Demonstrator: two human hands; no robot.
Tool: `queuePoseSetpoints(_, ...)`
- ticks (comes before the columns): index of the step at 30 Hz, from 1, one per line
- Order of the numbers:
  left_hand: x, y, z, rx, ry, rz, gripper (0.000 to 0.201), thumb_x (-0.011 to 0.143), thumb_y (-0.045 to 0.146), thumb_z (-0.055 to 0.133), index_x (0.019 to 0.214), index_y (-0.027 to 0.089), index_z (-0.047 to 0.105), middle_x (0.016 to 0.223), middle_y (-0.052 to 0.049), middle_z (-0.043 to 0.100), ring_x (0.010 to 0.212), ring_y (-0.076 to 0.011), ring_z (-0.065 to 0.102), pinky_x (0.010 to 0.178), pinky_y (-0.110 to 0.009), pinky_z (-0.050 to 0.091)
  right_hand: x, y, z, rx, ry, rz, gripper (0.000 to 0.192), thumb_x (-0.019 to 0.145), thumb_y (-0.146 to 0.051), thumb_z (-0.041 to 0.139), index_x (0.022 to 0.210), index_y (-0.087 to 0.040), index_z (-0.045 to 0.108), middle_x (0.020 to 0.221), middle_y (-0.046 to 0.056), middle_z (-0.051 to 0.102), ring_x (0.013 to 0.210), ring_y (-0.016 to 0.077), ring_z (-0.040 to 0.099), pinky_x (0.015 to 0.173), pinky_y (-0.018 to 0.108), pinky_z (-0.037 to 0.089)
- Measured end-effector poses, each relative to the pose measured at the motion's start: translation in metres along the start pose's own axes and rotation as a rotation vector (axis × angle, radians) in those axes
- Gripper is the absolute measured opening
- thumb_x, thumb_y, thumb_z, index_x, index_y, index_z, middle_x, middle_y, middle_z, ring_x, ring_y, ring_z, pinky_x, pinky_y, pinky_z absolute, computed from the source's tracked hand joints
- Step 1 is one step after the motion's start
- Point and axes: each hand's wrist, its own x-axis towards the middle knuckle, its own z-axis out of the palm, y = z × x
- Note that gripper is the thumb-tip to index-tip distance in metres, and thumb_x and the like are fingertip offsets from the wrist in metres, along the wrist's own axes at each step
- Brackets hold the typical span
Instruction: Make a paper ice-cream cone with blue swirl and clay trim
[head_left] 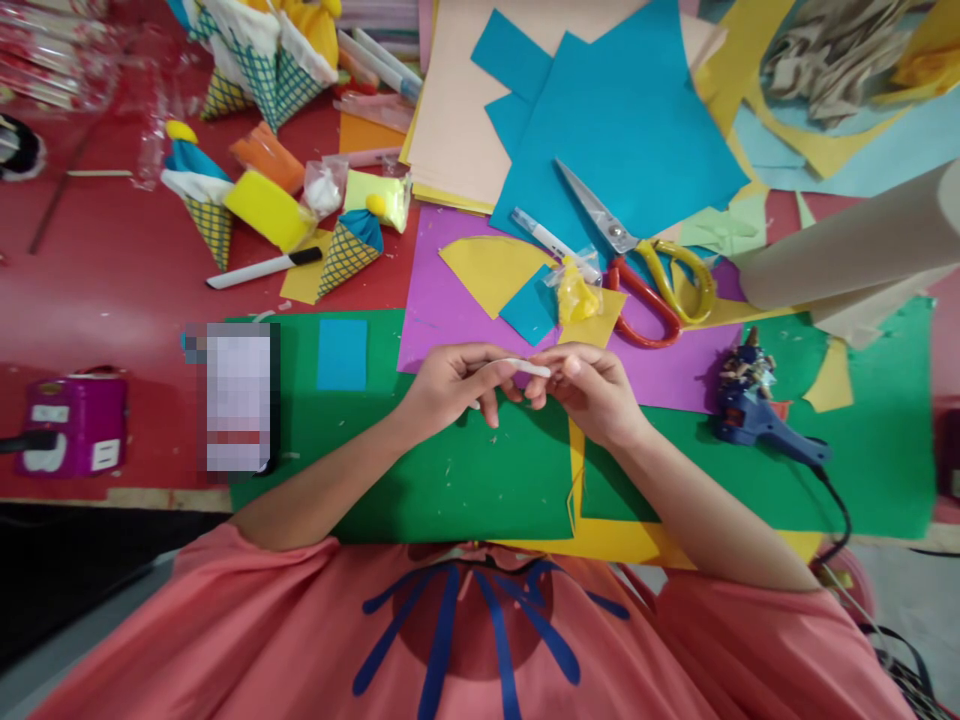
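Observation:
Above the green sheet (450,490), a thin strip of soft white clay (531,367) stretches between my two hands. Its left part is pinched between the thumb and fingers of my left hand (469,385). My right hand (592,385) has its fingertips closed on the other end. Just beyond them on the purple sheet (431,290) lie a yellow fan-shaped piece (491,270), a small blue piece (531,308) and a plastic bag of yellow clay (577,295). Scissors (616,235) with red and yellow handles rest partly open beside these.
A blue glue gun (765,425) lies at the right, its cord over the front edge. A paper roll (847,240) stands behind it. At the left are a phone (240,400), a marker (262,268), several small cone shapes (349,250) and clay packets (270,208).

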Motion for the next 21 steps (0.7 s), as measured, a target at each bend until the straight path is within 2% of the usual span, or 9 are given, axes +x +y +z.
queuePoseSetpoints(4,-0.0004,0.0017,-0.0004,-0.018,-0.024,-0.012,0.037,0.087,0.049,0.061,0.100,0.016,0.072,0.071,-0.002,0.075,0.041,-0.0071,0.063,0.038,-0.014,0.042,0.0002,0.0009,-0.0003,-0.012,0.035,-0.026,0.013,0.075,-0.031,0.080,0.086,-0.024,0.076,0.069,-0.003,0.075,0.056,0.0080,0.067,0.057,0.020,0.057)
queuePoseSetpoints(6,-0.0001,0.0025,-0.0007,-0.043,-0.039,-0.006,0.039,0.085,0.047,0.064,0.109,0.016,0.068,0.072,-0.001,0.075,0.043,-0.0077,0.064,0.040,-0.014,0.045,0.0002,0.0005,-0.0013,-0.003,0.040,-0.045,0.010,0.076,-0.028,0.079,0.085,-0.024,0.075,0.068,-0.003,0.074,0.055,0.0080,0.067,0.055,0.019,0.056)
queuePoseSetpoints(9,0.0003,0.0020,-0.0011,-0.057,-0.015,0.024,0.042,0.083,0.041,0.069,0.116,0.018,0.058,0.073,0.000,0.076,0.046,-0.0086,0.066,0.042,-0.014,0.046,-0.0010,-0.0017,-0.0033,-0.049,-0.008,-0.080,0.027,0.081,-0.038,0.074,0.105,-0.026,0.071,0.073,-0.002,0.075,0.058,0.0110,0.069,0.057,0.023,0.058)
queuePoseSetpoints(11,0.0000,0.0002,-0.0008,-0.045,0.015,0.052,0.035,0.083,0.040,0.069,0.106,0.017,0.056,0.075,-0.001,0.076,0.046,-0.0088,0.066,0.043,-0.015,0.047,-0.0023,-0.0030,-0.0035,-0.166,-0.008,-0.104,0.042,0.080,-0.045,0.073,0.117,-0.025,0.066,0.075,-0.001,0.074,0.061,0.0121,0.069,0.059,0.024,0.058)
queuePoseSetpoints(13,-0.0010,-0.0023,-0.0002,0.001,0.038,0.094,0.030,0.084,0.041,0.067,0.096,0.017,0.055,0.077,-0.002,0.077,0.046,-0.0084,0.065,0.044,-0.015,0.048,-0.0037,-0.0030,-0.0020,-0.319,0.027,-0.121,0.048,0.078,-0.045,0.075,0.119,-0.023,0.063,0.077,-0.001,0.072,0.065,0.0122,0.069,0.061,0.024,0.057)
queuePoseSetpoints(16,-0.0029,-0.0053,0.0007,0.182,0.101,0.235,0.024,0.085,0.039,0.067,0.093,0.016,0.060,0.076,-0.002,0.076,0.049,-0.0074,0.066,0.046,-0.014,0.049,-0.0055,-0.0003,0.0014,-0.537,0.051,-0.168,0.045,0.077,-0.036,0.077,0.117,-0.020,0.063,0.089,0.003,0.073,0.076,0.0134,0.071,0.066,0.023,0.058)
queuePoseSetpoints(19,-0.0034,-0.0060,0.0002,0.454,0.193,0.476,0.016,0.085,0.033,0.068,0.090,0.017,0.068,0.073,0.000,0.076,0.055,-0.0070,0.068,0.052,-0.013,0.050,-0.0067,0.0027,0.0026,-0.735,0.067,-0.282,0.030,0.081,-0.029,0.074,0.109,-0.020,0.067,0.100,0.005,0.075,0.087,0.0153,0.072,0.074,0.026,0.059)
queuePoseSetpoints(21,-0.0031,-0.0058,-0.0005,0.568,0.233,0.588,0.015,0.083,0.030,0.071,0.093,0.018,0.070,0.078,0.000,0.077,0.064,-0.0079,0.071,0.060,-0.013,0.052,-0.0070,0.0032,0.0017,-0.825,0.081,-0.368,0.021,0.084,-0.027,0.070,0.104,-0.020,0.069,0.099,0.006,0.076,0.089,0.0160,0.072,0.077,0.028,0.059)
